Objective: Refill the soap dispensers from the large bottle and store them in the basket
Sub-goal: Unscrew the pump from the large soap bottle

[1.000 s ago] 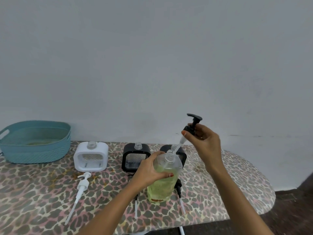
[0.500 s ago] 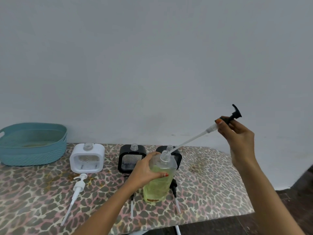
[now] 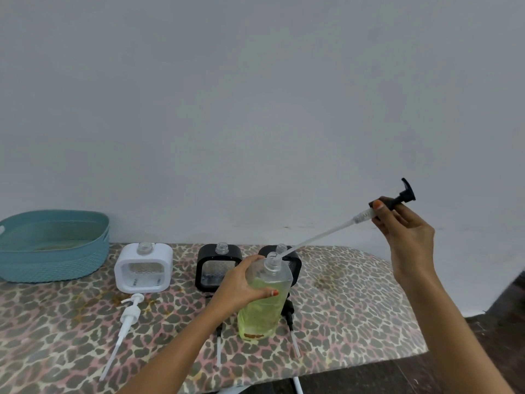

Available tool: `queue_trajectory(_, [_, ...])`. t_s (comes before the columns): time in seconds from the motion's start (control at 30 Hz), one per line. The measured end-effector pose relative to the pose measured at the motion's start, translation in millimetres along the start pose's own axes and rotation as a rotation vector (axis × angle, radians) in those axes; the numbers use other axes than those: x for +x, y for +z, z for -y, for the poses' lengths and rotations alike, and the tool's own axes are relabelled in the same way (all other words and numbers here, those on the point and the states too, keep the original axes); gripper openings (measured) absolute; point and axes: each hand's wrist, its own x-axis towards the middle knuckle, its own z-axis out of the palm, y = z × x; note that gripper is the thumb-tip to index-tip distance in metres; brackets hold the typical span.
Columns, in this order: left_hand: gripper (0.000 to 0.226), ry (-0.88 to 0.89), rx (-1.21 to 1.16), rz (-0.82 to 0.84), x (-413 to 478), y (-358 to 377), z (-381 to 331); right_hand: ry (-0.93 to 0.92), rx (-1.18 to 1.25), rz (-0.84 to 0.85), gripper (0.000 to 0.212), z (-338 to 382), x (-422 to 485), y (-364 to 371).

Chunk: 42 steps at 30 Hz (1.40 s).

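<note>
My left hand [image 3: 237, 287] grips the large clear bottle [image 3: 262, 300] of yellow-green soap, which stands upright on the table. Up and to the right, my right hand [image 3: 403, 231] pinches the bottle's black pump [image 3: 397, 199]. The pump's long white tube [image 3: 315, 238] slants down, its tip still at the bottle's open neck. Behind stand a white dispenser [image 3: 144, 267] and two black dispensers [image 3: 217, 264] [image 3: 292, 258], all uncapped. The teal basket [image 3: 54, 250] sits at the far left.
A white pump [image 3: 126, 319] lies on the leopard-print table [image 3: 355, 308] in front of the white dispenser. Two black pumps [image 3: 291, 319] [image 3: 218, 345] lie near the bottle's base. The table's rounded right end and front edge drop to a dark floor. A plain wall stands behind.
My right hand has lifted the black pump out of the large bottle and swung it up and to the right, drawing the tube almost free. My left hand kept its grip on the bottle.
</note>
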Motion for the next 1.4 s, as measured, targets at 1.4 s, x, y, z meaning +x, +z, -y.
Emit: queue_trajectory(1.4, [0.079,0.026,-0.071,-0.044,2,4,5,0.566,-0.565,-0.438,0.033,-187,-10,-156])
